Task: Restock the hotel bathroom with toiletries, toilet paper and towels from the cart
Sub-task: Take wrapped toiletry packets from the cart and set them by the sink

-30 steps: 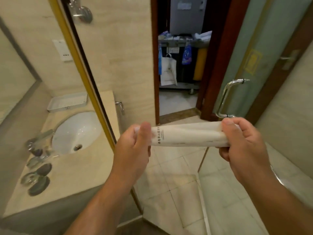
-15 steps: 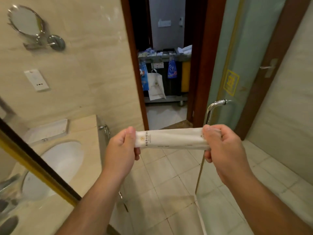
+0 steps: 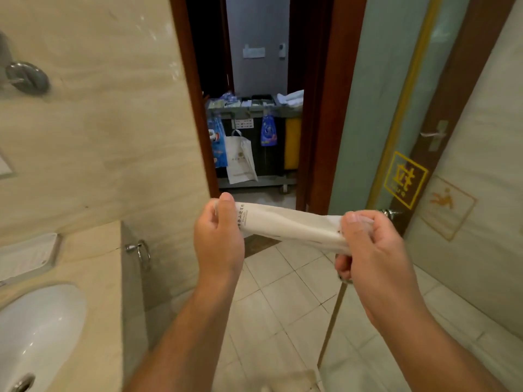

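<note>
A long white paper packet (image 3: 288, 224) with printed characters stretches between both hands at chest height, above the tiled floor. My left hand (image 3: 219, 236) pinches its left end, thumb on top. My right hand (image 3: 368, 247) grips the right end, which looks twisted and sits lower than the left. Through the open doorway stands the housekeeping cart (image 3: 254, 137), with small supplies in its top tray, white towels (image 3: 291, 97) on the right, and a white paper bag (image 3: 240, 159) hanging in front.
A beige vanity counter (image 3: 93, 258) with a white sink (image 3: 36, 332) and a white tray (image 3: 27, 256) is at the left. A towel ring (image 3: 143, 251) hangs on its side. A glass shower door (image 3: 396, 123) with a yellow sticker stands at right, its metal handle behind my right hand.
The view has swung right and closer to the doorway. The packet now slopes down to the right, its right end twisted in my right hand.
</note>
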